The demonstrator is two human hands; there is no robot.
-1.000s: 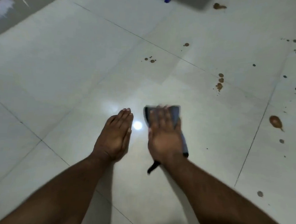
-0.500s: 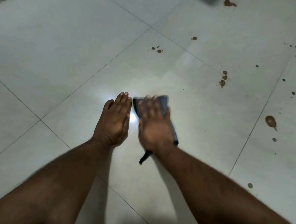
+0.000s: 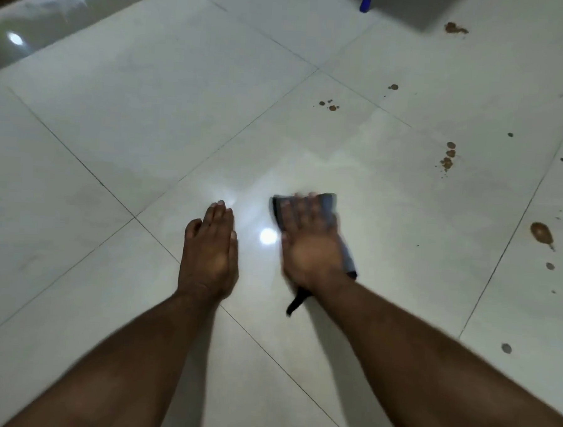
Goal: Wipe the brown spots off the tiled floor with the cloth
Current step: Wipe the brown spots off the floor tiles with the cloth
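Observation:
My right hand [image 3: 309, 244] lies flat, fingers straight, pressing a dark grey cloth [image 3: 328, 204] onto the white tiled floor [image 3: 148, 108]; the hand is blurred and covers most of the cloth. My left hand [image 3: 211, 252] rests flat on the floor beside it, fingers together, holding nothing. Brown spots lie farther right and beyond: a large blob [image 3: 540, 232], a cluster of three [image 3: 449, 155], small drops [image 3: 330, 105] and a smear [image 3: 455, 28] at the far edge.
A dark shadowed object with a blue part [image 3: 366, 2] stands at the top edge. A glossy darker strip [image 3: 39, 21] runs along the top left. Several small grey-brown dots [image 3: 506, 348] are scattered along the right side of the floor.
My right hand with the cloth has slid to the right, away from my left hand, which stays planted on the floor. The camera view has shifted.

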